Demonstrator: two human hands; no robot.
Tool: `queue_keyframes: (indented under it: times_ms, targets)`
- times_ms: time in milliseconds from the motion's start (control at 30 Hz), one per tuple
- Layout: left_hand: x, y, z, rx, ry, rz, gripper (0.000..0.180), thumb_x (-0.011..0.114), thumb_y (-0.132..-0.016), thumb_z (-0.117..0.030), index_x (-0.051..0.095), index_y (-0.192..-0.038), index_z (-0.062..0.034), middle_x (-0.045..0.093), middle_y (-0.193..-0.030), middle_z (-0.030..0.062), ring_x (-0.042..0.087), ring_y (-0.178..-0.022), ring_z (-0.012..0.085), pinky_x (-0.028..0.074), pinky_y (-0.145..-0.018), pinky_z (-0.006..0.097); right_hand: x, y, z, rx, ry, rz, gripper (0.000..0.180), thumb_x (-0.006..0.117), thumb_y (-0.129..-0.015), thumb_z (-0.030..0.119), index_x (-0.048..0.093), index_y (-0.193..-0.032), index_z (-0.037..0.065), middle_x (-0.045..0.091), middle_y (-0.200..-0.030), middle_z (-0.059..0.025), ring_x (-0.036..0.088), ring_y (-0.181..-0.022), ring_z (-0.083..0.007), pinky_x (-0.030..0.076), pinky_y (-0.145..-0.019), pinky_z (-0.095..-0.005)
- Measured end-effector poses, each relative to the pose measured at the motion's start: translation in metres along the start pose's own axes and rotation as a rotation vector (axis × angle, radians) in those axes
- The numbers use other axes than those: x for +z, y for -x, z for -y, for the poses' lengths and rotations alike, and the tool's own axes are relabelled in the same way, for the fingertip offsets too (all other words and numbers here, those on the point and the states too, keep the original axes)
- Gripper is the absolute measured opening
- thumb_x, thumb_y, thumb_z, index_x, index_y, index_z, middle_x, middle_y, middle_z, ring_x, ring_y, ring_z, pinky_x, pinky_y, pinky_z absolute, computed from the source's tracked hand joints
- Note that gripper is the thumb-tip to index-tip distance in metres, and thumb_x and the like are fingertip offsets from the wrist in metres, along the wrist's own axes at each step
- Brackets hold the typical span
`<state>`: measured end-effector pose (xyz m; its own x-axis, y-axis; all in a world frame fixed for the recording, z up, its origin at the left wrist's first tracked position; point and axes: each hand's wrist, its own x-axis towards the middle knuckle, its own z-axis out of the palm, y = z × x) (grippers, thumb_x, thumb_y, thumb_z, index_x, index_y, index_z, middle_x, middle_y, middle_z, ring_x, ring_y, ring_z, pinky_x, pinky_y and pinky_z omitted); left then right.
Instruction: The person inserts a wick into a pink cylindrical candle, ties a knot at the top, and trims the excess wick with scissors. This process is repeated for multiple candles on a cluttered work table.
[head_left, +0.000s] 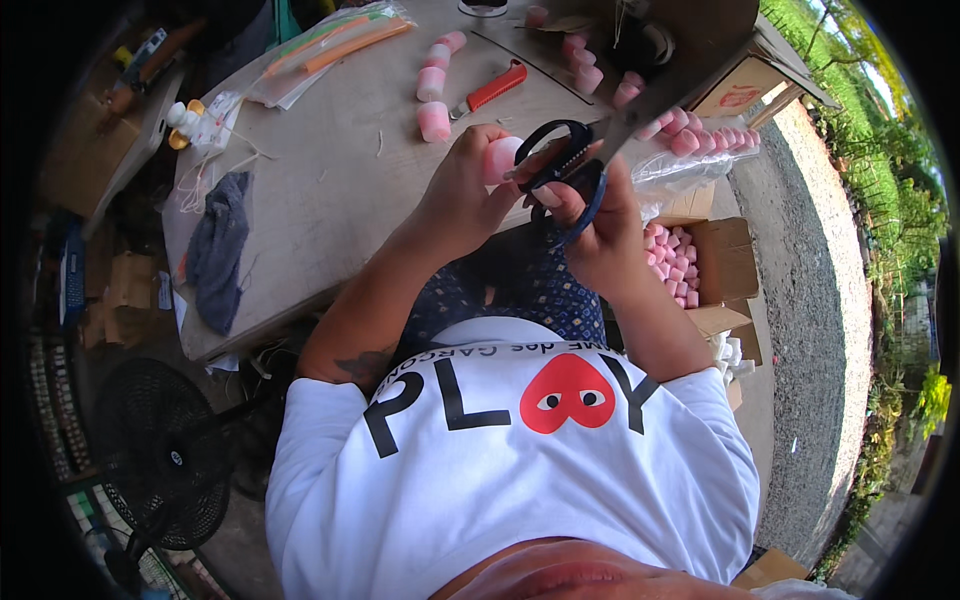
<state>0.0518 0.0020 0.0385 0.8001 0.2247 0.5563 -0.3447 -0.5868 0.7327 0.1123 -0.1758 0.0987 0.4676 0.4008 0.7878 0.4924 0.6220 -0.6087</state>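
My left hand (pixel 462 190) is closed around a pink-and-white marshmallow-shaped piece (pixel 500 160), pinched above my lap by the table's near edge. Just to its right, my right hand (pixel 603 225) grips a pair of scissors (pixel 640 118) with dark blue handles. Fingers of that hand go through the loops, which sit close against the piece, and the blades point up and to the right. Whether the fingers of my right hand touch the piece is hard to make out. Beyond my hands, a short row of similar pieces (pixel 433 120) stands on the table.
A red-handled cutter (pixel 495 88) and a thin dark rod (pixel 530 66) lie on the table (pixel 320 190). More pink pieces (pixel 690 140) line its right side. An open carton (pixel 725 262) of pieces stands below. A grey cloth (pixel 218 250) lies left; a black fan (pixel 165 455) stands lower left.
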Motion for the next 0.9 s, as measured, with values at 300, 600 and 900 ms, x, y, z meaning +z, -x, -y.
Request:
queue_keyframes:
  times_ms: [300,600,900]
  targets:
    - [0.011,0.008,0.015,-0.12,0.081,0.007,0.048,0.073,-0.08,-0.018,0.042,-0.11,0.0011,0.055,-0.103,0.0197,0.058,-0.092,0.0304,0.048,-0.08,0.038,0.003,0.014,-0.036,0.293,0.026,0.133,0.03,0.054,-0.092,0.006,0.042,-0.12,0.001,0.058,-0.113,-0.0125,0.059,-0.107,-0.0243,0.05,-0.083,-0.033]
    - [0.005,0.009,0.005,-0.129,0.065,0.019,0.043,0.071,-0.08,-0.013,0.043,-0.109,0.002,0.056,-0.1,0.0206,0.059,-0.093,0.031,0.048,-0.08,0.038,0.012,-0.004,0.013,0.037,-0.188,-0.033,0.031,0.054,-0.092,0.004,0.042,-0.12,-0.001,0.058,-0.105,-0.0115,0.059,-0.099,-0.0164,0.046,-0.082,-0.0257]
    - [0.007,0.005,0.008,-0.154,0.002,0.009,0.043,0.07,-0.08,-0.014,0.042,-0.109,0.0037,0.056,-0.101,0.021,0.061,-0.093,0.0301,0.05,-0.078,0.038,0.005,0.008,-0.017,0.094,-0.138,0.022,0.032,0.05,-0.094,0.004,0.036,-0.123,0.003,0.056,-0.112,-0.0145,0.062,-0.1,-0.0248,0.049,-0.085,-0.0353]
